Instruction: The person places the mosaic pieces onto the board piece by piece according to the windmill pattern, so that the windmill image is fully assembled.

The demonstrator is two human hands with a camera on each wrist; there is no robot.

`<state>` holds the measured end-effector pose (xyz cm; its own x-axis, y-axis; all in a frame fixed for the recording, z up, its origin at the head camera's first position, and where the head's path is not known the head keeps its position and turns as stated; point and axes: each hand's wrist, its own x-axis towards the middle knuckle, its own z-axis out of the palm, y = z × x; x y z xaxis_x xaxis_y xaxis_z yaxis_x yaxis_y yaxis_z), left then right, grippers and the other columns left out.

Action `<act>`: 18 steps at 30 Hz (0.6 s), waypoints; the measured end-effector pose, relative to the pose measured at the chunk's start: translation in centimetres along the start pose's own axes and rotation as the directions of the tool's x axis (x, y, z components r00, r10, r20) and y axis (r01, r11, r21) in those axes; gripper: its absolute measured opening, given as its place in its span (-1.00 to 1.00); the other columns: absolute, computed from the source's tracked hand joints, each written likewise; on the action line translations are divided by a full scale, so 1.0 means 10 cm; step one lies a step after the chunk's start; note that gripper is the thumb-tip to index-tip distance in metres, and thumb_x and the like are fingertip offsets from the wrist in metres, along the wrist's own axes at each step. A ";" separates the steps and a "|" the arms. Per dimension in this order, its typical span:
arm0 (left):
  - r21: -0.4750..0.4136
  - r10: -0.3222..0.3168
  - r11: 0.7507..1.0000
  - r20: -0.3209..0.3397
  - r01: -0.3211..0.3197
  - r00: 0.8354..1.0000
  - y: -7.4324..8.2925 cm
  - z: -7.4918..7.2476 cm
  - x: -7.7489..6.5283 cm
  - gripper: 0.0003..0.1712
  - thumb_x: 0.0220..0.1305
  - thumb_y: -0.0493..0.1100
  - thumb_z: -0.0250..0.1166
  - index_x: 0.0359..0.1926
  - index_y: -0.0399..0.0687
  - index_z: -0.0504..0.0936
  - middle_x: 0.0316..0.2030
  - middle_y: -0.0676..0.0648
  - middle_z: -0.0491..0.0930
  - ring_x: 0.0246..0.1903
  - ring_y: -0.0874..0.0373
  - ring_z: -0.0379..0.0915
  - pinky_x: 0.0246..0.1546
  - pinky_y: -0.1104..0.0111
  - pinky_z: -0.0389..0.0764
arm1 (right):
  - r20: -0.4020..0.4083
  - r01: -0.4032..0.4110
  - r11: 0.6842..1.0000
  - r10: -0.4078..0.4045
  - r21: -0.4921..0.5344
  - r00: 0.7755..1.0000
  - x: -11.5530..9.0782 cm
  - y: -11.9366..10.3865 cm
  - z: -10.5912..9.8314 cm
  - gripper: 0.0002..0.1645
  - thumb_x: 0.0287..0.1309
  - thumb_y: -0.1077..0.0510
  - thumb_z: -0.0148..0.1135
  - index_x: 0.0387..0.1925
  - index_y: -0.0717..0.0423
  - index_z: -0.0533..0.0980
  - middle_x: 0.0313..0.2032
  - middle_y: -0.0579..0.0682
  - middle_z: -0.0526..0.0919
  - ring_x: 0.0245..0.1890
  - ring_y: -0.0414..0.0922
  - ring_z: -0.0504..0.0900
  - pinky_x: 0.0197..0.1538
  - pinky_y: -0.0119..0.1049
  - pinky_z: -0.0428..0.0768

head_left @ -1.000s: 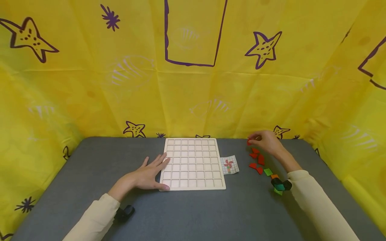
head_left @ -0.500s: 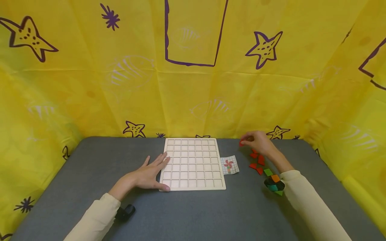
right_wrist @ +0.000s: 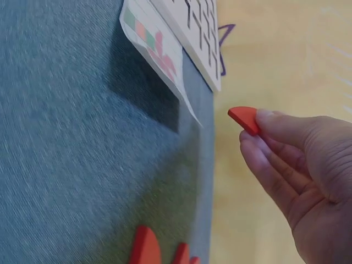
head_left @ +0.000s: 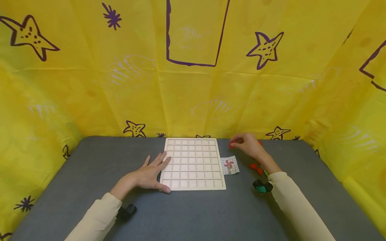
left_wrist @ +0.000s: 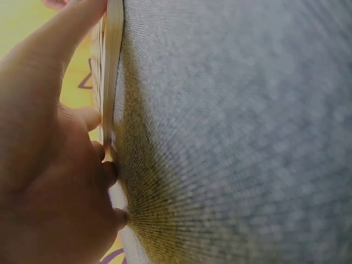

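Observation:
A pale wooden board (head_left: pixel 193 164) with a grid of square cells lies on the table. My left hand (head_left: pixel 149 175) rests on its left edge, fingers spread; in the left wrist view the hand (left_wrist: pixel 49 181) touches the board's side (left_wrist: pixel 111 60). Between thumb and fingertips my right hand (head_left: pixel 247 145) pinches a red piece with a curved edge (right_wrist: pixel 245 118), held above the table to the right of the board. Below that hand is a paper card (head_left: pixel 230 165) printed with a red and green pattern on a grid.
Several loose red pieces (head_left: pixel 257 168) lie right of the card, partly hidden under my right arm. A green piece (head_left: pixel 265 173) shows beside the sleeve. Yellow patterned cloth (head_left: pixel 193 83) hangs behind the grey table (head_left: pixel 193 214).
My right hand has moved left with the red piece, from above the loose pieces toward the board. The left hand has stayed on the board's edge.

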<state>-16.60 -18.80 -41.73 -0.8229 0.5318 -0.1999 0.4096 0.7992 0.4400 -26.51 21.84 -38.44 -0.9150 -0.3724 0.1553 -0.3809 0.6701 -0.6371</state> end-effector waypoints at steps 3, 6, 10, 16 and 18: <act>-0.002 0.000 1.000 -0.004 0.000 1.000 0.01 -0.01 0.01 0.40 -0.08 0.45 0.41 0.54 -0.18 -0.07 0.53 -0.28 -0.29 0.50 -0.23 -0.37 0.34 -0.27 -0.40 | -0.004 -0.007 1.000 0.007 0.026 1.000 0.00 0.01 0.05 -0.81 0.13 0.26 0.39 -0.21 0.29 0.67 -0.30 0.10 0.75 -0.26 0.02 0.71 -0.16 -0.13 0.65; -0.005 0.000 1.000 -0.004 0.000 1.000 0.02 -0.02 0.02 0.40 -0.08 0.45 0.41 0.54 -0.18 -0.07 0.53 -0.28 -0.29 0.50 -0.24 -0.37 0.34 -0.28 -0.39 | -0.015 -0.001 0.999 0.001 0.037 1.000 0.01 -0.01 0.10 -0.81 0.12 0.26 0.40 -0.22 0.28 0.68 -0.31 0.10 0.75 -0.27 0.01 0.71 -0.18 -0.15 0.65; 0.001 -0.002 1.000 -0.004 0.002 1.000 0.04 -0.04 0.03 0.40 -0.08 0.46 0.40 0.54 -0.17 -0.07 0.53 -0.28 -0.27 0.50 -0.23 -0.35 0.34 -0.28 -0.37 | -0.020 0.004 0.999 -0.003 0.049 1.000 0.04 -0.05 0.18 -0.82 0.11 0.24 0.41 -0.23 0.24 0.69 -0.31 0.08 0.75 -0.30 -0.02 0.71 -0.20 -0.18 0.65; -0.008 0.003 1.000 -0.009 -0.003 1.000 0.04 -0.04 0.01 0.40 -0.09 0.44 0.42 0.53 -0.22 -0.04 0.52 -0.31 -0.23 0.49 -0.27 -0.32 0.33 -0.30 -0.36 | 0.026 -0.013 0.986 0.009 0.163 1.000 0.11 -0.17 0.33 -0.75 0.14 0.22 0.40 -0.16 0.30 0.67 -0.26 0.11 0.74 -0.31 0.00 0.71 -0.21 -0.19 0.66; -0.005 0.003 1.000 -0.005 -0.003 1.000 0.03 -0.03 0.00 0.40 -0.09 0.44 0.41 0.53 -0.22 -0.05 0.52 -0.31 -0.24 0.49 -0.28 -0.33 0.33 -0.29 -0.37 | 0.040 -0.010 0.983 0.003 0.184 0.999 0.14 -0.22 0.38 -0.74 0.15 0.23 0.39 -0.15 0.32 0.67 -0.25 0.14 0.74 -0.29 0.02 0.71 -0.20 -0.17 0.66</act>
<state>-16.62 -18.60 -41.32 -0.8234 0.5331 -0.1944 0.4101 0.7959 0.4454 -26.44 17.42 -39.70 -0.9102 -0.3954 0.1233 -0.3403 0.5443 -0.7667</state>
